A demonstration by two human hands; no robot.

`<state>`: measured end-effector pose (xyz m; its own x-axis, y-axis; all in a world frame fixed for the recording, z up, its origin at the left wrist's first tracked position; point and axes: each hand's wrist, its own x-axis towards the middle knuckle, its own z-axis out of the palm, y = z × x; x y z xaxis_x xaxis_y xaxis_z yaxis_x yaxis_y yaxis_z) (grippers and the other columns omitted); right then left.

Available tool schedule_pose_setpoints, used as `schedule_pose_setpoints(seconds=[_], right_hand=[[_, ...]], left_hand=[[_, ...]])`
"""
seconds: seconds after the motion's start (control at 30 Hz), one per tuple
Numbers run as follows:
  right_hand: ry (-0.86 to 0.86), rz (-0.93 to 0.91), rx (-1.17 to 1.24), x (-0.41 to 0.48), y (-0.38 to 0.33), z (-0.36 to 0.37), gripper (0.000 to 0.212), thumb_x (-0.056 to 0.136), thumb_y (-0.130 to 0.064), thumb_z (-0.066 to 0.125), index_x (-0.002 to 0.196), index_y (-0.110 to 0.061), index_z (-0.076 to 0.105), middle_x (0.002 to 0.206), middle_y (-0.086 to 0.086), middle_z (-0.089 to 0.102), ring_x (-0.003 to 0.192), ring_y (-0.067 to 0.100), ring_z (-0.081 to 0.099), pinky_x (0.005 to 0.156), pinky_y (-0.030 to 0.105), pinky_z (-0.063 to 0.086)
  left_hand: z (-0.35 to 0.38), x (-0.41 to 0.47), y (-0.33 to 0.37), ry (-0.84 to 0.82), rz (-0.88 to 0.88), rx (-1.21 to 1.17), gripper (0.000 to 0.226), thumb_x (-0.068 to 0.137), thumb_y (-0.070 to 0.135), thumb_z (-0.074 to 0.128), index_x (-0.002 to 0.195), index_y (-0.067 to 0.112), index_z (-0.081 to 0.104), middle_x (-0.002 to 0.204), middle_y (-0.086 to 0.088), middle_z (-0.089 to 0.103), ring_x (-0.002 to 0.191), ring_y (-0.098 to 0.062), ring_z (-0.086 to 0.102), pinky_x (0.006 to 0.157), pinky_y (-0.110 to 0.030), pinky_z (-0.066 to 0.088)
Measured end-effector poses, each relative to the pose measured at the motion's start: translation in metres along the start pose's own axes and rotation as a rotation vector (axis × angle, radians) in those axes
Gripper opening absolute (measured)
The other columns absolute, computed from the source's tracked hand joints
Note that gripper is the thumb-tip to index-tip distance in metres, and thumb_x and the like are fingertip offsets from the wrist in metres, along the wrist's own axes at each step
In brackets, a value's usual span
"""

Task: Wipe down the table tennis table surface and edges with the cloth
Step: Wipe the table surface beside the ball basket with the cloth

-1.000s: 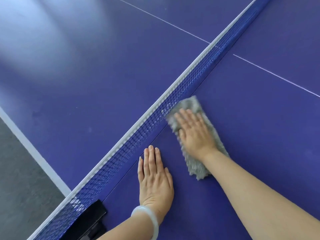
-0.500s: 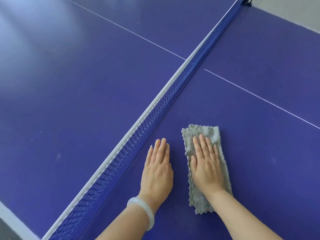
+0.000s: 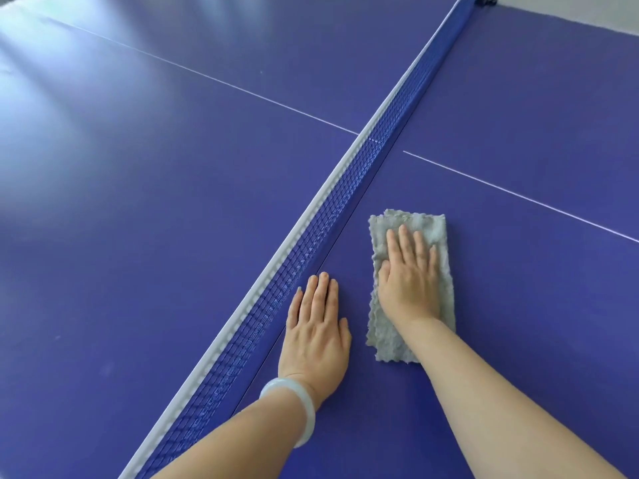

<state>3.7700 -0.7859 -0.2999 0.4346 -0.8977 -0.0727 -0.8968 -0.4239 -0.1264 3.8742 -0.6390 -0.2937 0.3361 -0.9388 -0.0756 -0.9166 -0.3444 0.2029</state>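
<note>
A folded grey cloth (image 3: 435, 227) lies flat on the purple table tennis table (image 3: 518, 305), a short way right of the net. My right hand (image 3: 409, 274) presses flat on the cloth with straight, slightly spread fingers. My left hand (image 3: 316, 331) rests flat on the bare table between the cloth and the net, fingers straight and together, holding nothing. A pale bangle sits on my left wrist.
The blue net (image 3: 311, 257) with its white top band runs diagonally from bottom left to top right, its far clamp (image 3: 485, 0) at the table's edge. A thin white centre line (image 3: 518, 195) crosses the table. Pale floor (image 3: 587, 8) shows beyond the far edge.
My right hand has slid the cloth away from the net, then a little to the right. My view has lifted, showing more of the far table and the far net clamp.
</note>
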Motion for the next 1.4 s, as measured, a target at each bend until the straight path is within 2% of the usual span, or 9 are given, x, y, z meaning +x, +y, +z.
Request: schedule_pose_setpoints(seconds=[0.1,0.17,0.33,0.53,0.73,0.93,1.1,1.3,1.4], right_hand=[[-0.084,-0.498,0.007,-0.007,-0.021,0.005,0.059,0.099,-0.034,0.008,0.157,-0.025,0.019,0.165,-0.004,0.01,0.153,0.017,0.003,0.125,0.046,0.005],[-0.116,-0.642,-0.029,0.015,-0.002,-0.001,0.056,0.102,-0.034,0.012,0.157,-0.027,0.017,0.164,-0.006,0.009,0.153,0.015,0.005,0.125,0.04,0.002],[-0.009,-0.051,-0.022,0.075,0.026,-0.007,0.058,0.104,-0.035,0.021,0.158,-0.022,0.006,0.166,0.001,-0.001,0.153,0.02,-0.004,0.124,0.042,-0.005],[-0.1,-0.616,-0.023,0.042,0.012,-0.006,0.058,0.101,-0.038,0.014,0.157,-0.024,0.018,0.164,-0.004,0.009,0.153,0.016,0.005,0.125,0.042,0.003],[0.014,0.193,-0.008,0.082,0.059,-0.016,0.059,0.104,-0.035,0.021,0.159,-0.018,0.008,0.166,0.004,0.002,0.153,0.023,-0.001,0.124,0.044,-0.002],[-0.08,-0.442,-0.04,0.077,0.004,-0.008,0.057,0.104,-0.037,0.019,0.158,-0.023,0.012,0.166,-0.003,0.004,0.153,0.016,-0.003,0.124,0.04,-0.004],[0.002,0.056,-0.082,0.146,0.056,-0.023,0.059,0.103,-0.037,0.015,0.159,-0.022,0.004,0.167,0.001,-0.001,0.153,0.021,-0.003,0.124,0.044,-0.004],[-0.047,-0.163,-0.035,0.166,0.028,-0.021,0.058,0.103,-0.036,0.019,0.158,-0.022,0.01,0.167,0.002,0.003,0.153,0.021,-0.002,0.124,0.043,-0.005],[-0.019,-0.025,-0.022,0.168,0.032,-0.019,0.059,0.103,-0.038,0.018,0.159,-0.021,0.009,0.167,0.002,0.002,0.153,0.021,-0.002,0.124,0.043,-0.004]], left_hand=[[0.0,-0.001,-0.001,0.006,0.015,0.007,0.059,0.094,0.03,0.031,0.144,0.004,0.046,0.154,-0.012,0.039,0.146,-0.026,0.031,0.116,-0.042,0.018],[-0.001,0.0,0.0,0.004,0.01,0.005,0.059,0.094,0.031,0.032,0.146,0.005,0.045,0.155,-0.01,0.037,0.146,-0.025,0.03,0.116,-0.042,0.017],[-0.001,0.002,0.0,0.017,0.003,0.007,0.06,0.093,0.032,0.032,0.146,0.007,0.044,0.156,-0.008,0.037,0.146,-0.023,0.03,0.115,-0.04,0.017],[0.0,0.001,-0.003,0.024,0.002,0.022,0.06,0.094,0.032,0.031,0.147,0.006,0.043,0.157,-0.008,0.035,0.146,-0.024,0.029,0.116,-0.041,0.017],[0.003,0.0,-0.003,0.035,-0.001,0.029,0.06,0.093,0.032,0.032,0.147,0.008,0.044,0.156,-0.007,0.036,0.146,-0.023,0.029,0.116,-0.041,0.017],[0.0,0.002,0.0,0.04,0.01,0.02,0.059,0.092,0.031,0.034,0.145,0.006,0.046,0.155,-0.008,0.038,0.145,-0.024,0.032,0.114,-0.042,0.02],[0.003,0.003,0.0,0.039,0.005,0.014,0.06,0.092,0.031,0.034,0.146,0.008,0.044,0.156,-0.006,0.037,0.146,-0.022,0.03,0.115,-0.041,0.019],[0.002,0.004,0.001,0.017,0.002,0.021,0.061,0.092,0.032,0.033,0.148,0.009,0.04,0.157,-0.006,0.034,0.147,-0.023,0.027,0.116,-0.04,0.017],[0.002,0.002,-0.001,0.013,-0.006,0.026,0.061,0.093,0.032,0.032,0.15,0.009,0.038,0.158,-0.006,0.032,0.148,-0.022,0.025,0.117,-0.04,0.015]])
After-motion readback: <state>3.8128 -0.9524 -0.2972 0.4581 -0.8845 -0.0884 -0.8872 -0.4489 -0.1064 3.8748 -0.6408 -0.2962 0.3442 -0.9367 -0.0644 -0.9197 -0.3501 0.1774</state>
